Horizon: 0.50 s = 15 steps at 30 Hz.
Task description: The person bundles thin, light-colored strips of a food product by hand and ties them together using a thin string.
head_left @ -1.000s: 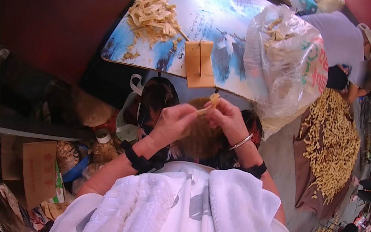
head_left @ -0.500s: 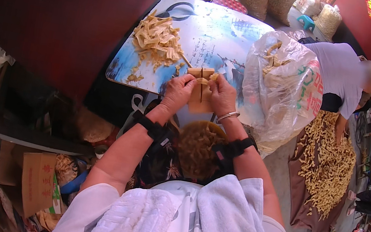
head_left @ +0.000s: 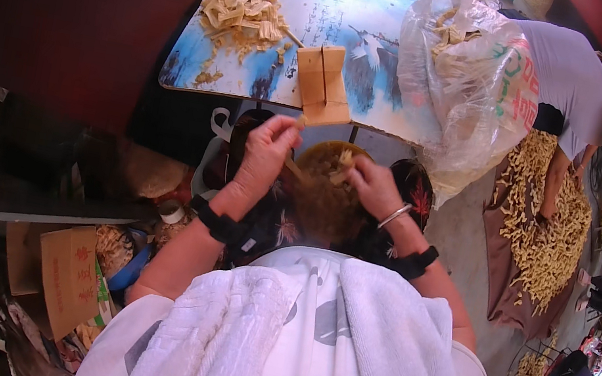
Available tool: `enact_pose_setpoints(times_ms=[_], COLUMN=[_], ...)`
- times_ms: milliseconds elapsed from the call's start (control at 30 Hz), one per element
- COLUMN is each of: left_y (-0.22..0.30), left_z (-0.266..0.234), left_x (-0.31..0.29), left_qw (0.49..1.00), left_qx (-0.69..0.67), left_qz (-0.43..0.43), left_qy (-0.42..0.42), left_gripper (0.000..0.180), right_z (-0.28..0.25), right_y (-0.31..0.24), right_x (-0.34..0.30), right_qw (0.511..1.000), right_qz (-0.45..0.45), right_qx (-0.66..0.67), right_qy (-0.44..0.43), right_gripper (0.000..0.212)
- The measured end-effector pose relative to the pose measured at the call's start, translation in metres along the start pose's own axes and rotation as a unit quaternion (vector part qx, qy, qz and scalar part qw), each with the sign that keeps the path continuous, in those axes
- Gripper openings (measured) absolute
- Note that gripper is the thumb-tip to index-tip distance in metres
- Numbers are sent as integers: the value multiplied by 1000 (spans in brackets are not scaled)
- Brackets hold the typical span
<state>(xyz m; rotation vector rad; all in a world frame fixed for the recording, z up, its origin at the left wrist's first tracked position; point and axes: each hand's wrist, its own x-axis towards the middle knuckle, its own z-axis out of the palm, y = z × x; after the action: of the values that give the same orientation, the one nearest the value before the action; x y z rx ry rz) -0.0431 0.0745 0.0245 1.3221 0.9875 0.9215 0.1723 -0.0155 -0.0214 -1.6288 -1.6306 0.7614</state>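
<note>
Over a yellow-rimmed basin (head_left: 322, 145) at my lap, my right hand (head_left: 378, 191) pinches a curled pale yellow piece (head_left: 343, 165). My left hand (head_left: 269, 152) is closed at the basin's left side, a small yellowish bit showing at its fingertips; blur hides how far it reaches. Pale pieces lie in the basin, partly in shadow. Just beyond my hands, a wooden block (head_left: 317, 86) with a thin dark bar along its middle rests at the table's near edge, touched by neither hand. A heap of pale flat strips (head_left: 243, 13) lies on the table's left part.
The printed table (head_left: 270, 86) carries a clear plastic bag (head_left: 452, 110) of strips at its right. A person (head_left: 561, 81) bends over a brown cloth (head_left: 494, 258) spread with small yellow pieces (head_left: 542, 238) on the floor. Cardboard boxes (head_left: 67, 280) stand at lower left.
Both hands have left the wooden block and come back toward me, over and beside the basin, moving apart. The view has tilted down, so the table sits higher in it.
</note>
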Motion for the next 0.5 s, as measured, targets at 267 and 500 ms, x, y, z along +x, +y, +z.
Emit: enact_pose_setpoints(times_ms=[267, 500], left_y=[-35, -41], left_z=[31, 38], left_x=[-37, -48], left_qw=[994, 969], left_qx=[101, 240], left_qz=[16, 32], left_qy=[-41, 38], left_gripper=[16, 16], right_z=[25, 28], right_y=[-30, -39], right_x=[-3, -9], right_qw=[998, 990], right_qz=[-23, -62], right_qx=[50, 27], right_qy=[43, 125], right_gripper=[41, 16])
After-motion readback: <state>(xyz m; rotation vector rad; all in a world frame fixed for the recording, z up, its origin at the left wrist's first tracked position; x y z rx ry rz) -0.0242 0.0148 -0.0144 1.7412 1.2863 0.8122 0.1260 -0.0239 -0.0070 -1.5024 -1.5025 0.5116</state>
